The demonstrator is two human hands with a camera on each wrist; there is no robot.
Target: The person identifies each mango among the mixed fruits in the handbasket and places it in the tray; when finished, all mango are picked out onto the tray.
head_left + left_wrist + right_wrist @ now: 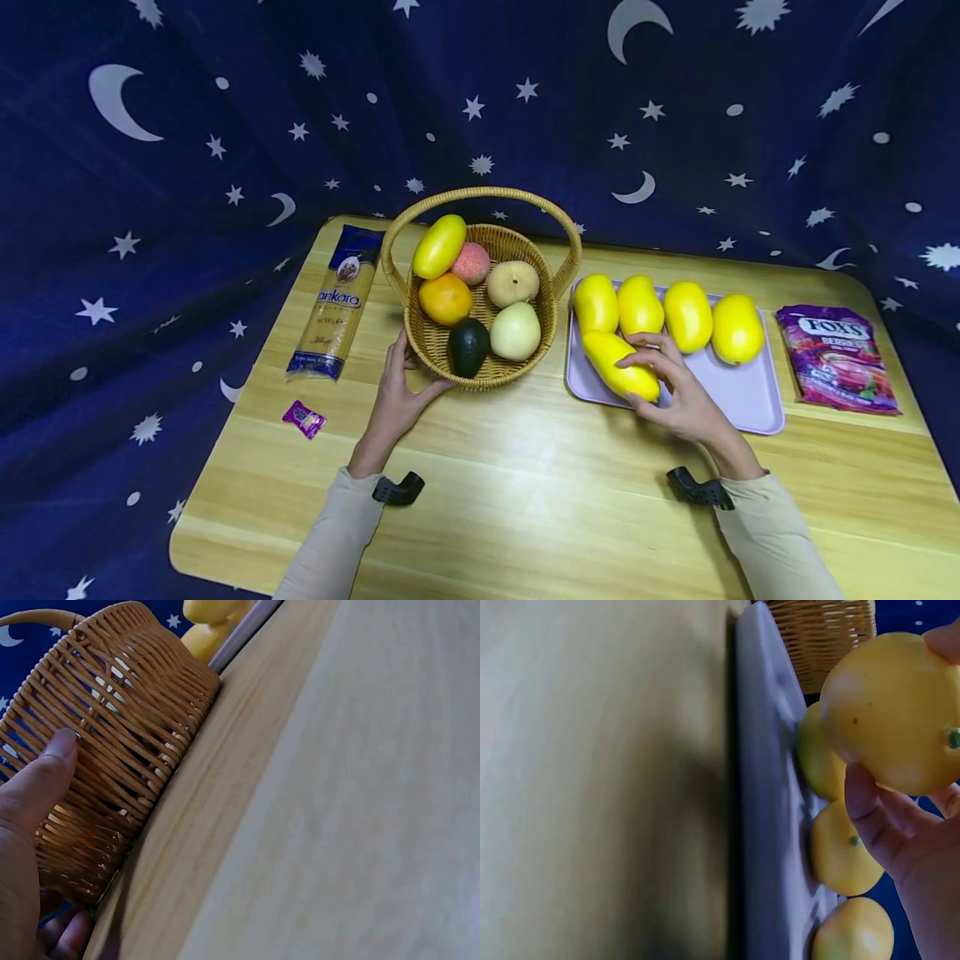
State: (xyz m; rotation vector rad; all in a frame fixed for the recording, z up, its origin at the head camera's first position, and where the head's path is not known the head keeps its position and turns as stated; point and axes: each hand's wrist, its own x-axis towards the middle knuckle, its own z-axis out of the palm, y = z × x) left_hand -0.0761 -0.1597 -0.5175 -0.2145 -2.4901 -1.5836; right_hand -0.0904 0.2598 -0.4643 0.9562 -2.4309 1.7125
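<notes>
My left hand grips the near left side of a wicker basket, its thumb against the weave. Inside the basket lie a yellow mango, a pink peach, an orange fruit, a dark avocado, a beige round fruit and a pale green fruit. Over the left part of a lilac tray, my right hand holds another yellow mango between thumb and fingers. Several more mangoes stand in a row along the tray's back.
Left of the basket lies a pasta packet, with a small purple wrapped candy nearer the front. A purple FOX'S candy bag lies right of the tray. The basket's tall handle arches over the fruit. A starry dark-blue cloth hangs behind the table.
</notes>
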